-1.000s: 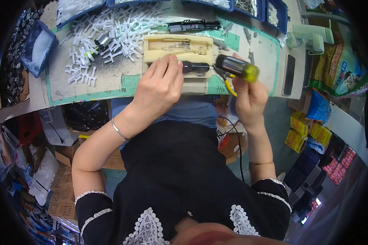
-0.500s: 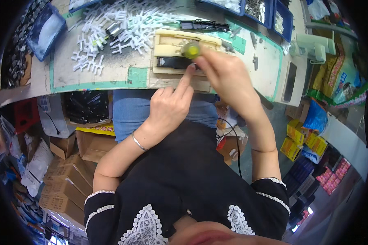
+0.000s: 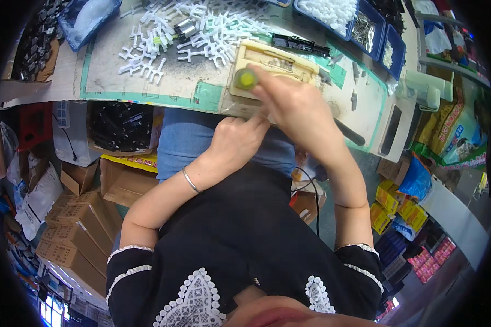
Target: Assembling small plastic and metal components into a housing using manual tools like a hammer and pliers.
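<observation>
My right hand (image 3: pixel 294 101) is closed around a round yellow-green thing (image 3: pixel 246 79) seen end-on, its rim darker than its centre. I hold it over the left part of a cream fixture block (image 3: pixel 281 52) with long recesses, and the hand covers the block's near side. Just below it, my left hand (image 3: pixel 237 139) is at the table's front edge, its fingers bent together and their tips partly behind the right hand. Whether they pinch anything does not show. Behind the block lies a long black part (image 3: pixel 301 44).
White forked plastic pieces (image 3: pixel 207 32) lie in a heap at the far left, with a small metal motor-like cylinder (image 3: pixel 185 28) among them. Blue bins (image 3: pixel 365 34) of small parts line the far right. A dark flat bar (image 3: pixel 350 132) lies near the front edge.
The whole view has shifted a little. My left index finger, stretched onto a black part in the block before, has drawn back and bent. That black part no longer shows.
</observation>
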`<state>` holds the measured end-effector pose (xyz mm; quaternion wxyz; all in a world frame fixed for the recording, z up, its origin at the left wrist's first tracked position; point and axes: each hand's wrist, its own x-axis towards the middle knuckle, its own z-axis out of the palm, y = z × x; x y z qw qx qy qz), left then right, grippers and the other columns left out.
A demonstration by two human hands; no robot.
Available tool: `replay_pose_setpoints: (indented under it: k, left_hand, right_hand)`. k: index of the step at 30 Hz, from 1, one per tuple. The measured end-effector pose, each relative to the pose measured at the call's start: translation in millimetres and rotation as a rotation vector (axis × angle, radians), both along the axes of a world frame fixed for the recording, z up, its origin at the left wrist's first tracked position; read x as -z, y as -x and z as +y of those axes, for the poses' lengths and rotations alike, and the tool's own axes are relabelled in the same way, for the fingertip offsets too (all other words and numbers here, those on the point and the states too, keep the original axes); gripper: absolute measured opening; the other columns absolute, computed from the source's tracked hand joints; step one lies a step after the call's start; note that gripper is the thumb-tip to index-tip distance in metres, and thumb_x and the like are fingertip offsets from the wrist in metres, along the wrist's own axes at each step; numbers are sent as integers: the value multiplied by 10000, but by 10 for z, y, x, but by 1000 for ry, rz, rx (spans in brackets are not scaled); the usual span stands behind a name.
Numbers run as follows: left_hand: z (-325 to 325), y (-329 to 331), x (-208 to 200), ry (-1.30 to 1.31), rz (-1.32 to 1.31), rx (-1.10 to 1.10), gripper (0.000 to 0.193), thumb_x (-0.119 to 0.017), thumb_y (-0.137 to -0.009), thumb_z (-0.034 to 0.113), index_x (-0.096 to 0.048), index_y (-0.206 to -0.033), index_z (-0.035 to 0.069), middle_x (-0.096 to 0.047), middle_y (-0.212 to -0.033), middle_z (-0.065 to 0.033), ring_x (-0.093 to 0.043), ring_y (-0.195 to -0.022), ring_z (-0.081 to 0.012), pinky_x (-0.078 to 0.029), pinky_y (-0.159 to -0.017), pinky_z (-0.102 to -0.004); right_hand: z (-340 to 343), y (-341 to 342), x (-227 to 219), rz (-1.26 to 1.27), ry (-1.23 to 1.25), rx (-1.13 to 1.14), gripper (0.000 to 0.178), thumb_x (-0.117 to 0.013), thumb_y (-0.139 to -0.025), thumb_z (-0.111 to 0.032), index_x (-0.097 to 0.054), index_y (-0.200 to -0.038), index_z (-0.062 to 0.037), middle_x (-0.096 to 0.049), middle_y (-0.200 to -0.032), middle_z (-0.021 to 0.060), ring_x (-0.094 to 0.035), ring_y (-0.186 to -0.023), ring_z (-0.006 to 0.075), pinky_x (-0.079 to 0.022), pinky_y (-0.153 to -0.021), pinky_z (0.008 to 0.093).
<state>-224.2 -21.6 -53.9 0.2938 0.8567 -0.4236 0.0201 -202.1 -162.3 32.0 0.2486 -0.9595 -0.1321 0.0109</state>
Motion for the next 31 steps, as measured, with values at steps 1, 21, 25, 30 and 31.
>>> replay_pose_setpoints:
  k: [1, 21, 25, 30, 31]
  left_hand:
    - [0, 4, -22, -10, 13, 17, 123, -544, -682, 79, -604, -789, 59, -595, -1022, -79, -560, -484, -165, -453, -470, -275]
    - [-239, -541, -474, 82, -20, 38, 286, -677, -683, 80, -597, -955, 45, -555, -1123, -85, -528, -982, -256, -407, -818, -366]
    - [-257, -633, -413, 64, 18, 109, 337, -689, -693, 133, -571, -989, 25, -542, -1146, -88, -475, -1082, -271, -356, -884, -393]
    - [-240, -690, -508, 506, 765, 36, 266, -650, -814, 114, -531, -1029, 12, -605, -1005, -145, -610, -843, -249, -477, -713, -273]
    - [-251, -715, -595, 558, 975, 49, 360, -663, -808, 135, -509, -1116, 30, -605, -1036, -108, -600, -911, -264, -466, -784, -283]
  right_hand:
    - [4, -24, -4, -2, -1, -3, 250, -541, -869, -208, -547, -1054, -39, -603, -709, 137, -595, -633, 318, -467, -530, 390]
    - [-2204, 1123, 553, -42, 181, 1063, 389, -489, -901, -316, -444, -1064, 34, -535, -923, 219, -518, -897, 336, -392, -804, 409]
    - [-1318, 971, 60, 122, 200, 654, 332, -669, -761, -244, -502, -885, 14, -462, -1016, 189, -443, -967, 335, -368, -852, 404]
    - [-1034, 981, 195, 375, -22, 418, 348, -713, -702, -136, -458, -910, -21, -443, -995, 143, -449, -962, 304, -373, -872, 376]
    - [-1054, 1004, 268, 281, -24, 372, 387, -721, -704, -170, -470, -961, -26, -449, -980, 145, -453, -924, 307, -369, -872, 411]
